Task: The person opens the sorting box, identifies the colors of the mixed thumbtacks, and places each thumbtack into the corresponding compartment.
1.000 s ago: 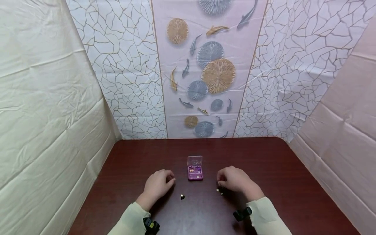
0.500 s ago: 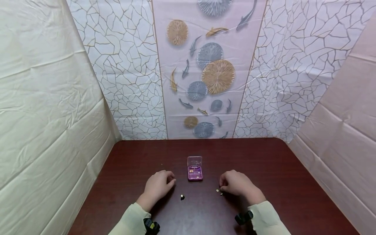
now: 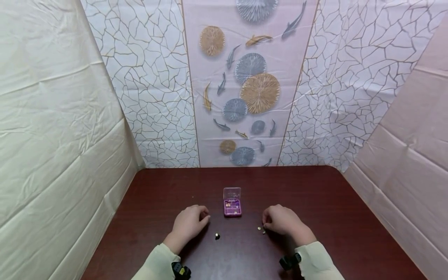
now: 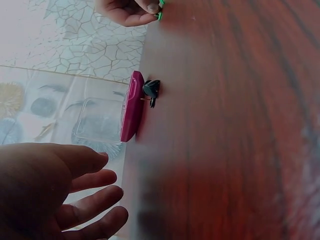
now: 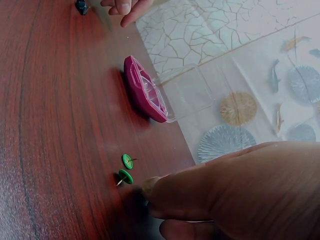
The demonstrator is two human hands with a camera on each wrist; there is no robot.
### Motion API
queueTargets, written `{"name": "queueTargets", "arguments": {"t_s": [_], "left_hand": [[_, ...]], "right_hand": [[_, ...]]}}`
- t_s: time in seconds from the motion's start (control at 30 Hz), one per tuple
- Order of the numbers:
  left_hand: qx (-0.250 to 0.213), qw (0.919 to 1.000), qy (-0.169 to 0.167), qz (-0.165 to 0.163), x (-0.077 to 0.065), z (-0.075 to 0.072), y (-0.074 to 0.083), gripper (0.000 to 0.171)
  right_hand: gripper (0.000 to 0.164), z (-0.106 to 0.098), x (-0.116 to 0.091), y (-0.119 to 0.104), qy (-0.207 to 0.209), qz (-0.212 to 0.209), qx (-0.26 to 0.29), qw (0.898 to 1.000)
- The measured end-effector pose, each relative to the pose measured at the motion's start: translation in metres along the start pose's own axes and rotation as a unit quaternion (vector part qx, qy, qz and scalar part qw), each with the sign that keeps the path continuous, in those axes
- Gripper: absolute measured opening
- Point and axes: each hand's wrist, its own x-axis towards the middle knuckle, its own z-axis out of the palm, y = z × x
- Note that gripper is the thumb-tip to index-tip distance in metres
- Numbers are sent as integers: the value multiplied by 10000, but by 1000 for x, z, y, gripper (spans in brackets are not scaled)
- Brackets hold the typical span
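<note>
Near the table's middle stands a small purple compartment box (image 3: pixel 232 210) with its clear lid (image 3: pixel 232 193) raised; tiny pale and orange pieces lie inside. Left of it my left hand (image 3: pixel 188 222) rests beside the table, fingers loosely bent and holding nothing. A dark thumbtack cluster (image 4: pixel 151 90) lies nearer me, in front of the box. On the right, my right hand (image 3: pixel 284 220) has thumb and fingertips brought together low at the tabletop. Beside those fingertips are two green thumbtacks, one (image 5: pixel 128 161) farther and one (image 5: pixel 125 176) nearer. I cannot tell whether the fingertips pinch another tack.
The dark red wooden table (image 3: pixel 182 181) reaches back to a patterned cloth (image 3: pixel 241 116). Pale cloth hangs along the left (image 3: pixel 63 155) and right (image 3: pixel 402 163) sides. A tiny light speck (image 3: pixel 193 196) lies behind my left hand.
My right hand has shifted slightly right and its thumb and finger have closed together. Of several small pieces at its fingertips, two now show. The left hand stays put.
</note>
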Motion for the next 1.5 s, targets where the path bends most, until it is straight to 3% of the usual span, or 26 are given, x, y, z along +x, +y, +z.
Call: {"name": "queueTargets", "arguments": {"t_s": [0.43,0.73,1.07,1.5], "left_hand": [[49,10000,-18,7,2,2,-2,15],[46,10000,-35,-3,2,4,-3,16],[62,10000,-45,-21,3,5,-7,16],[43,10000,-43,6,3,5,-10,17]], "right_hand": [[17,0,4,-3,354,149,-209,9990],[15,3,15,-12,480,-57,115,9988],[13,11,40,-27,642,-193,610,9959],[14,13,57,-42,842,-321,611,9941]]}}
